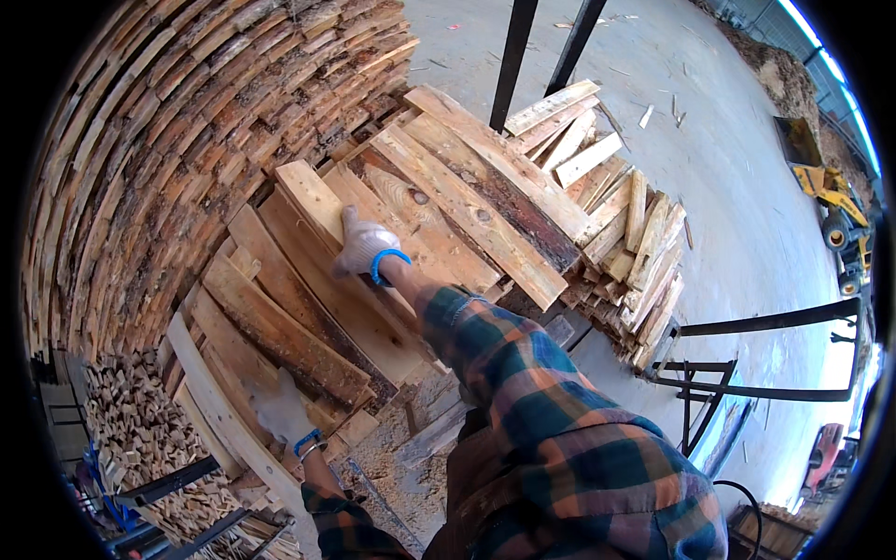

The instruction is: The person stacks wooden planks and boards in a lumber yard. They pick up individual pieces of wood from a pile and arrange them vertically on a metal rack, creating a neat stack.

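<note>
My right hand (364, 245), in a pale work glove with a blue cuff, reaches over a pile of rough-sawn boards. Its fingers bend over the edge of a light wooden board (311, 193), with the thumb pointing away from me. My left hand (280, 409), also gloved, is low on the left beside a curved board (285, 322) with a rough edge. Motion smears its fingers, so its grip is unclear. A long pale board (224, 415) lies to its left. Wide planks (448, 201), some with dark bark, lie to the right of my right hand.
A tall stack of boards (215, 112) rises behind on the left. Short offcuts (625, 243) are piled at the right, near black metal posts (513, 61). A black metal frame (765, 392) stands further right. Small wood pieces (140, 420) heap at lower left. A yellow loader (826, 182) is far off.
</note>
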